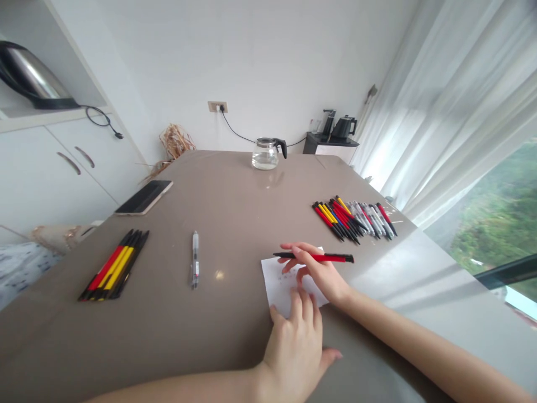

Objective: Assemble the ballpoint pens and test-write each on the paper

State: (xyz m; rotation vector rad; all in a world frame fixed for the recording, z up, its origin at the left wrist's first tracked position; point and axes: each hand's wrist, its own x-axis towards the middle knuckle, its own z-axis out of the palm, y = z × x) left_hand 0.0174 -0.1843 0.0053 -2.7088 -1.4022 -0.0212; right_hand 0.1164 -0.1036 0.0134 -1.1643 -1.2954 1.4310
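Note:
My right hand point(319, 271) holds a red pen with black ends point(314, 257) level, just above a small white sheet of paper point(279, 282) with faint marks. Fingers of my left hand point(296, 344) lie flat on the near edge of that sheet, pressing it to the grey-brown table point(235, 207). A clear pen point(195, 259) lies alone left of the paper.
A row of red, yellow and black pens point(114, 266) lies at the left. A larger spread of several mixed pens point(354, 218) lies at the right. A tablet point(145, 197) and a glass carafe point(266, 153) stand farther back. Cabinets are at left, curtains at right.

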